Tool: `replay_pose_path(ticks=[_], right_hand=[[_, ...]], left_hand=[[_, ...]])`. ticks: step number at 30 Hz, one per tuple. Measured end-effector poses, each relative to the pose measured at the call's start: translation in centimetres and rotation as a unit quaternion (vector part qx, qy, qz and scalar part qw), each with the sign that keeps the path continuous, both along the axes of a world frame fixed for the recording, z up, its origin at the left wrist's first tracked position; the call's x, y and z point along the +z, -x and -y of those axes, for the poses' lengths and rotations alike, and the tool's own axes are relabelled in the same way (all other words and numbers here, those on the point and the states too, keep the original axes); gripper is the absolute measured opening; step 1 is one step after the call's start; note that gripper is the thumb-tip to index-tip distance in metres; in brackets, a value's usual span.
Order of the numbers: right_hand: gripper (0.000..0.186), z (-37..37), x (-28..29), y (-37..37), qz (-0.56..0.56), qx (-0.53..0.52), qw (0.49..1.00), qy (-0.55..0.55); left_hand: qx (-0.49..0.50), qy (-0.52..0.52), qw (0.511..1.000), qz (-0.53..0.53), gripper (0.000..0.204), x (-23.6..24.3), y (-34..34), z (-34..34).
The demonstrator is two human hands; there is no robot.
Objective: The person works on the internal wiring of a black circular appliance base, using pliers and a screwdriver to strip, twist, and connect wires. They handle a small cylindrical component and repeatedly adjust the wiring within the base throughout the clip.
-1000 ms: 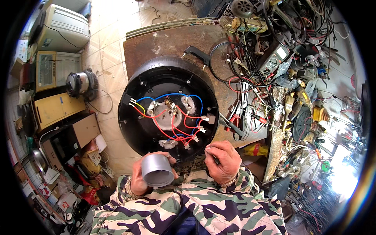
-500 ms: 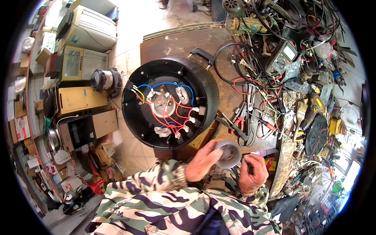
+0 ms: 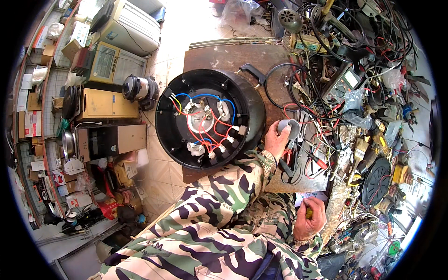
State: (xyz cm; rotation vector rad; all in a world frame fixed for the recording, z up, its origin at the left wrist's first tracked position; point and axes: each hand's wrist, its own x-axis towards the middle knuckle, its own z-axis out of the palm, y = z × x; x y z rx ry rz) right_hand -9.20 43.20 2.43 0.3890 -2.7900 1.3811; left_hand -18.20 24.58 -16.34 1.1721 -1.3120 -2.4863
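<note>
On bench (image 3: 219, 57): one black housing (image 3: 254, 109); left hand (image 3: 276, 143) holding one grey cup (image 3: 294, 130).

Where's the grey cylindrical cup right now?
The grey cylindrical cup is right of centre in the head view, in the grip of the left hand, just right of the large round black housing.
</note>
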Motion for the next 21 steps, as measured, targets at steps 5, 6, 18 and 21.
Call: replay_pose_path(ticks=[5, 6, 18, 21], right_hand=[[0.020, -0.4, -0.1, -0.3, 0.014, -0.001, 1.000, 0.000], [0.020, -0.7, -0.4, -0.4, 0.023, -0.003, 1.000, -0.001], [0.017, 2.0, 0.5, 0.8, 0.021, -0.018, 0.998, 0.054], [0.018, 3.1, 0.8, 0.6, 0.080, -0.007, 0.993, 0.091]], left_hand=[[0.007, 0.197, 0.980, 0.034, 0.058, -5.3, 0.5, 0.1], [0.023, 0.144, 0.989, 0.025, 0.059, -5.2, 0.6, 0.0], [-0.284, -0.019, 0.959, -0.008, 0.039, 14.5, -9.4, 3.0], [-0.344, -0.111, 0.932, 0.031, 0.038, 17.0, -12.0, 4.4]])
